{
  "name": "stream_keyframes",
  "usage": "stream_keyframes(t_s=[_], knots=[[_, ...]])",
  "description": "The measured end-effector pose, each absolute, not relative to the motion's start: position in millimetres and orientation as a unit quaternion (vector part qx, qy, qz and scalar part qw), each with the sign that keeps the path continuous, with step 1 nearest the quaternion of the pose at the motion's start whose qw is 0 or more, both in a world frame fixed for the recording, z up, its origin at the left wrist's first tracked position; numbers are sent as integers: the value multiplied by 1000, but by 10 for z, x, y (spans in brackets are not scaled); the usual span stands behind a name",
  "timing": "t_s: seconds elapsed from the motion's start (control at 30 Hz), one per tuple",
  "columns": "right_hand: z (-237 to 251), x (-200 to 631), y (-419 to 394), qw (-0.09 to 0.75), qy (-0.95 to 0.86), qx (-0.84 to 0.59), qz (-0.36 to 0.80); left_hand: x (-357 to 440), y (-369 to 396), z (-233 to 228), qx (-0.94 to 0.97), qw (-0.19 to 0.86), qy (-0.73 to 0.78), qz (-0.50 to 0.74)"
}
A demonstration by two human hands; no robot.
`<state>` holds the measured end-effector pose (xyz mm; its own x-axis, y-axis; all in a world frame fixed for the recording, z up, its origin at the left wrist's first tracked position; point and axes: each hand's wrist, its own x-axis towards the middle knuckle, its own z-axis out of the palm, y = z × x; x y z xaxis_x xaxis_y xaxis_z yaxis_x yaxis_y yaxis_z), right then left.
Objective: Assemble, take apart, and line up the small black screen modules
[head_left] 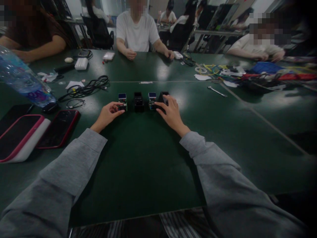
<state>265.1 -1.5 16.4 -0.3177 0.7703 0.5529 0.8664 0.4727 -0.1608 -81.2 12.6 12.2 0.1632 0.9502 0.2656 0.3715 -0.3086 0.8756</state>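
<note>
Four small black blocks stand in a row on the green bench, near its middle and well in from the near edge. The leftmost block (pixel 122 101) and the third block (pixel 152 100) carry small blue-lit faces on top; the second block (pixel 138 101) is plain black, and the rightmost block (pixel 163 98) is partly covered.

The left hand (pixel 108 114) reaches forward, palm inward, its grip pinched on the leftmost block between thumb and forefinger. The right hand (pixel 170 114) lies palm down, fingers spread over the rightmost block and thumb against the third block; whether it clamps either one cannot be told. Both forearms wear grey sleeves (pixel 71 168).

No writing on the blocks can be read.

Toward the left edge lie a red-cased phone (pixel 58 128), a pink-edged tablet (pixel 18 137), a tilted plastic bottle (pixel 23 81) with an unreadable label, and black cables (pixel 90 86). A wrench (pixel 217 91) lies to the right. Other people sit along the far edge.
</note>
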Motion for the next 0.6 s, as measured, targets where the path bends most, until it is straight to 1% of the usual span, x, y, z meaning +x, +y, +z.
stream_keyframes(t_s=[0.33,0.6], knots=[[158,2657,3,298,-800,-518,-63,-822,139,88,678,341,486,433],[158,2658,3,299,-802,-511,-80,-835,165,52,683,336,478,439]])
